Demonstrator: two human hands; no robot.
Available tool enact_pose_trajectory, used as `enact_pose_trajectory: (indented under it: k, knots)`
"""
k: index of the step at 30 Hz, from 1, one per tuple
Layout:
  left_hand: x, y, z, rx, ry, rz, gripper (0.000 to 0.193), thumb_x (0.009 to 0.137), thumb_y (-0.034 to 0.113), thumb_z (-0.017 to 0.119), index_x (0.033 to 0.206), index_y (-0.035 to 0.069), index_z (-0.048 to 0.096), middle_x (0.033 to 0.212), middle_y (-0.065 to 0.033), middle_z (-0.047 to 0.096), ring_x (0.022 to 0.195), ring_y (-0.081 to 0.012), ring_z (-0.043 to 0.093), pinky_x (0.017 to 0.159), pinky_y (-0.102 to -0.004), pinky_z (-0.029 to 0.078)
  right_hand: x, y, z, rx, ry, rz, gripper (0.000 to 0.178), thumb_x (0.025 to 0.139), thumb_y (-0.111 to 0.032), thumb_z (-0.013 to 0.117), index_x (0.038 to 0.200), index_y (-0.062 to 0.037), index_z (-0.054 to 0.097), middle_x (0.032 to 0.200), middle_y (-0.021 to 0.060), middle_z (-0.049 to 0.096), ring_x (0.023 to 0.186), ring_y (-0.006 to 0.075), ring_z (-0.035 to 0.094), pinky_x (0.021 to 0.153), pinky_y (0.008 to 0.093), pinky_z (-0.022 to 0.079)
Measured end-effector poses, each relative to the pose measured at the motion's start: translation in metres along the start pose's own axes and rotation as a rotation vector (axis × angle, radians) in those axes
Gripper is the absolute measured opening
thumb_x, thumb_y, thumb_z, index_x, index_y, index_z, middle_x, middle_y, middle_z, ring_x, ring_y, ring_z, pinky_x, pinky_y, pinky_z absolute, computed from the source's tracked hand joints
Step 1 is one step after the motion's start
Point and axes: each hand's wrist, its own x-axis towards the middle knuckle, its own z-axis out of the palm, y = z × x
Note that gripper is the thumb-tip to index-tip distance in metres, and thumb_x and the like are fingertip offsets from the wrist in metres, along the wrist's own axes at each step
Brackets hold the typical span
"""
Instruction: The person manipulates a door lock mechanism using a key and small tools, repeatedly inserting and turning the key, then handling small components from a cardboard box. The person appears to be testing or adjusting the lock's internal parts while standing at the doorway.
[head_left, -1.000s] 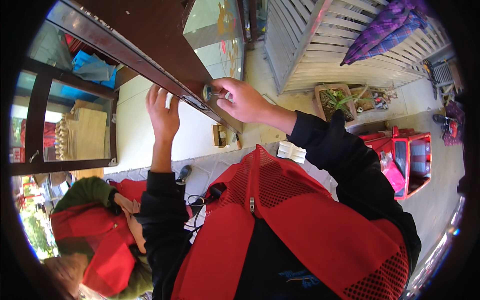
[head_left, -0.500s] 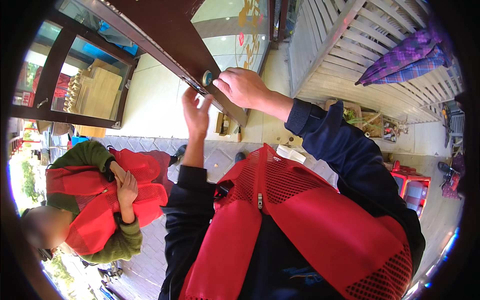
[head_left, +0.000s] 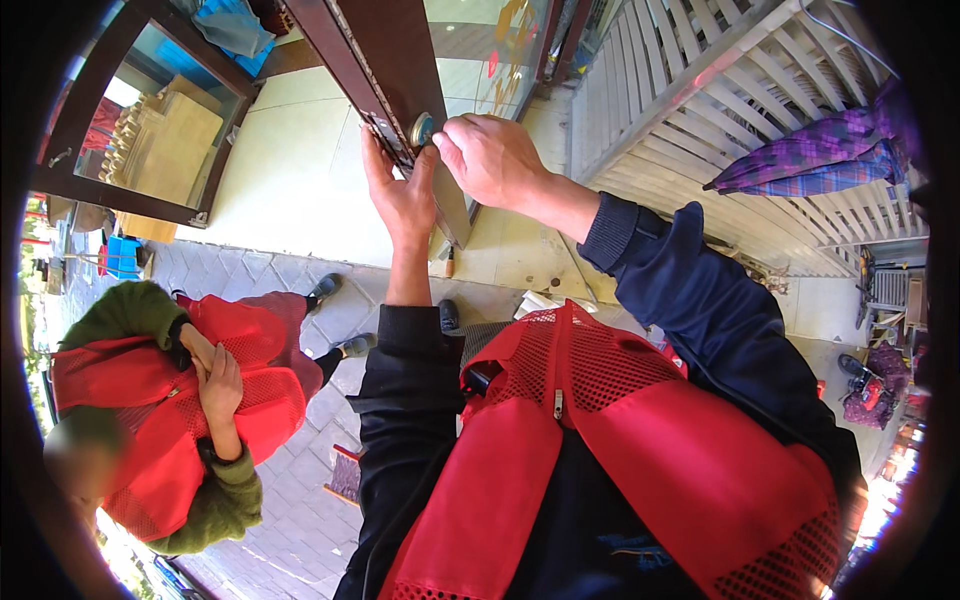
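Our left hand (head_left: 406,207) grips the door edge (head_left: 364,82), likely to steady it; beside it, our right hand (head_left: 492,160) curls at the round lock (head_left: 420,129), whatever it grasps hidden.

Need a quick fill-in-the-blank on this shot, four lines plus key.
1. The right hand is at the round lock.  The door carrying that lock is coloured ____.
2. The left hand is at the door's narrow ____, not its broad face.
3. The co-worker with green sleeves wears a vest coloured ____.
4. The purple plaid cloth is on the picture's ____ side.

Missing words: brown; edge; red; right.
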Motion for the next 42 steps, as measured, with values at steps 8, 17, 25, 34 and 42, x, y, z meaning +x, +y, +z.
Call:
enact_pose_trajectory:
  k: [8, 17, 25, 34, 42]
  knots:
    - [0.005, -0.021, -0.008, -0.052, -0.047, -0.001, 0.075, 0.082, 0.0, 0.075, 0.145, -0.007, 0.034, 0.126, -0.0123, 0.057, 0.11, -0.0175, 0.057, 0.097, -0.0314, 0.046, 0.005, -0.004, 0.021, 0.838, -0.117, 0.748, 0.025, 0.097, -0.021, 0.049, 0.082, -0.003, 0.057, 0.067, 0.0062, 0.06, 0.053, 0.0201, 0.056, 0.05, 0.0342, 0.046]
    - [0.003, -0.021, -0.007, -0.037, 0.001, -0.03, 0.076, 0.081, 0.006, 0.079, 0.143, -0.006, 0.037, 0.127, -0.0131, 0.056, 0.113, -0.019, 0.055, 0.101, -0.0322, 0.044, -0.002, -0.011, 0.001, 0.174, 0.06, 0.101, 0.033, 0.098, -0.031, 0.054, 0.09, 0.0011, 0.061, 0.076, 0.0189, 0.066, 0.066, 0.037, 0.064, 0.062, 0.0436, 0.05]
    - [0.002, -0.02, -0.009, 0.093, 0.002, -0.033, 0.073, 0.081, 0.005, 0.079, 0.142, -0.007, 0.038, 0.125, -0.0126, 0.057, 0.111, -0.0183, 0.055, 0.099, -0.0324, 0.045, 0.012, -0.005, 0.011, 1.327, -0.207, 1.168, 0.027, 0.102, -0.022, 0.045, 0.094, -0.0001, 0.058, 0.072, 0.0062, 0.06, 0.053, 0.0099, 0.049, 0.046, 0.0246, 0.039]
    - [-0.002, -0.026, -0.01, -0.131, -0.023, -0.086, 0.071, 0.081, 0.0, 0.077, 0.139, -0.006, 0.037, 0.132, -0.0144, 0.05, 0.118, -0.0202, 0.052, 0.103, -0.0328, 0.042, 0.004, -0.009, 0.005, 0.267, -0.002, 0.317, 0.034, 0.099, -0.03, 0.051, 0.087, -0.0007, 0.062, 0.072, 0.0183, 0.066, 0.071, 0.0411, 0.064, 0.066, 0.0456, 0.051]
    - [-0.003, -0.022, -0.01, -0.168, -0.011, -0.152, 0.067, 0.081, -0.003, 0.076, 0.136, -0.007, 0.039, 0.126, -0.0125, 0.054, 0.111, -0.018, 0.056, 0.098, -0.0309, 0.045, -0.005, -0.007, 0.014, 0.209, 0.04, 0.204, 0.036, 0.101, -0.028, 0.05, 0.083, 0.001, 0.062, 0.071, 0.0169, 0.065, 0.059, 0.0285, 0.064, 0.058, 0.04, 0.049]
